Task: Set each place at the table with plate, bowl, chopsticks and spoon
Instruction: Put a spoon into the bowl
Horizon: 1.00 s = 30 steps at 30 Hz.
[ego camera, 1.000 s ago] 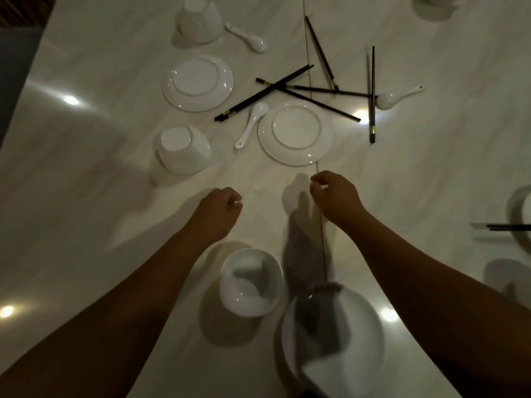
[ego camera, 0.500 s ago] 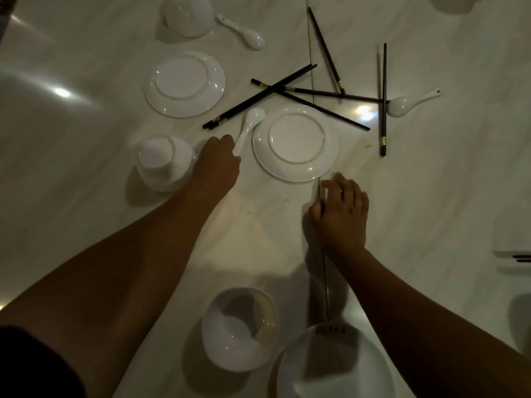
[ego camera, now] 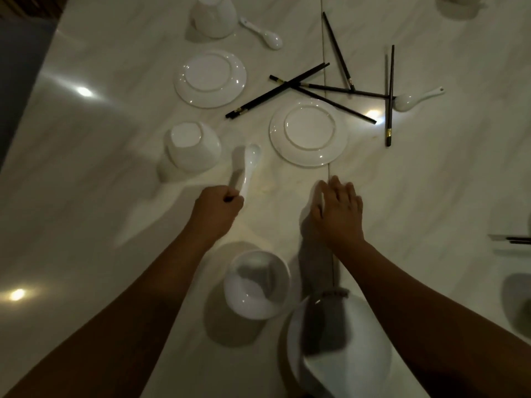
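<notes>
Your left hand [ego camera: 217, 212] grips the white ceramic spoon [ego camera: 247, 168] by its handle above the marble table [ego camera: 100, 168]; your right hand [ego camera: 339, 214] rests flat, holding nothing. The near upright white bowl [ego camera: 257, 284] and white plate [ego camera: 344, 366] await spoon and chopsticks. The black chopsticks [ego camera: 316, 90] and other pieces lie scattered, so most is left.

Pale glossy marble-patterned surface [ego camera: 115, 196] with one straight seam running front to back. Directly on it: two overturned plates [ego camera: 210, 79] [ego camera: 309, 132], two overturned bowls [ego camera: 192, 147] [ego camera: 214, 15], one upright bowl [ego camera: 256, 284] beside a near plate [ego camera: 359, 369], two resting white spoons [ego camera: 263, 33] [ego camera: 416, 99], and scattered dark chopsticks [ego camera: 277, 91], several crossing. The right hand [ego camera: 340, 211] lies flat on the seam.
</notes>
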Tool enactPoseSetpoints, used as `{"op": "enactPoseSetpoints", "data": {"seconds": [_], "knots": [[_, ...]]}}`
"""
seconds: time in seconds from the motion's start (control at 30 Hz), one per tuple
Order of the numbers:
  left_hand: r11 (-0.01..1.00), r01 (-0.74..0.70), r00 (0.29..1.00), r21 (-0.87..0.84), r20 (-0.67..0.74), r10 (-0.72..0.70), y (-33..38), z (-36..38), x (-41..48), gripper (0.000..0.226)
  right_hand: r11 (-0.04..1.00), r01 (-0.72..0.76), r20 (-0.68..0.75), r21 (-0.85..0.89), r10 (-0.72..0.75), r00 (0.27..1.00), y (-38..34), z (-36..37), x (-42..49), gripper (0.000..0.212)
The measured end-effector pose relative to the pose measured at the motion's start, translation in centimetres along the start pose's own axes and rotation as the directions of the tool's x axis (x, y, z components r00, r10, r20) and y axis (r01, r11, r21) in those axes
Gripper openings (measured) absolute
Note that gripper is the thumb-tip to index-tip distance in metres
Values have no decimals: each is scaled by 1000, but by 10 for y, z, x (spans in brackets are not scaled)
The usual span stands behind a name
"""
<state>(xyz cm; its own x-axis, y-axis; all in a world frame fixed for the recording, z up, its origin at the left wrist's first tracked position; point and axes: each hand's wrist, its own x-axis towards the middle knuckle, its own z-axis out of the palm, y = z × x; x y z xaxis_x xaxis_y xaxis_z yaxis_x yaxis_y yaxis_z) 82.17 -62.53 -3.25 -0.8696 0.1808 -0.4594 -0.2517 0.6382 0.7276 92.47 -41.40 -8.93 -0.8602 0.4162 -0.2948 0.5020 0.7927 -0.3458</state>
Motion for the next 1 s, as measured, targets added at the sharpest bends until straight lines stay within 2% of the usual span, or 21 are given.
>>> {"op": "enactPoseSetpoints", "data": {"seconds": [0.13,0.4,0.53,0.67,0.73,0.83,0.9,1.0], "knots": [[987,74,997,-144,48,-68,-26,-19,-77,15,998,63,74,-29,-61,995,-9,1,-15,52],[944,184,976,-273,165,-142,-61,-25,-183,12,990,126,150,-71,-114,982,-23,4,-52,44],[933,232,958,-276,232,-170,-66,-16,-204,11,991,110,187,-81,-93,978,-27,2,-66,47],[907,281,942,-314,273,-197,-61,-1,-212,10,990,95,228,-106,-69,971,-17,10,-65,69],[894,291,937,-340,288,-195,-58,5,-212,11,984,117,252,-133,-81,964,-21,3,-73,61],[890,291,937,-351,293,-191,-56,10,-209,15,988,127,238,-83,-104,966,-26,-7,-86,39],[877,308,935,-368,286,-208,-56,13,-206,14,990,128,240,-65,-109,965,-25,-8,-91,38],[837,363,919,-410,303,-250,-54,16,-202,11,993,111,250,-29,-100,963,-23,-9,-96,48]]}}
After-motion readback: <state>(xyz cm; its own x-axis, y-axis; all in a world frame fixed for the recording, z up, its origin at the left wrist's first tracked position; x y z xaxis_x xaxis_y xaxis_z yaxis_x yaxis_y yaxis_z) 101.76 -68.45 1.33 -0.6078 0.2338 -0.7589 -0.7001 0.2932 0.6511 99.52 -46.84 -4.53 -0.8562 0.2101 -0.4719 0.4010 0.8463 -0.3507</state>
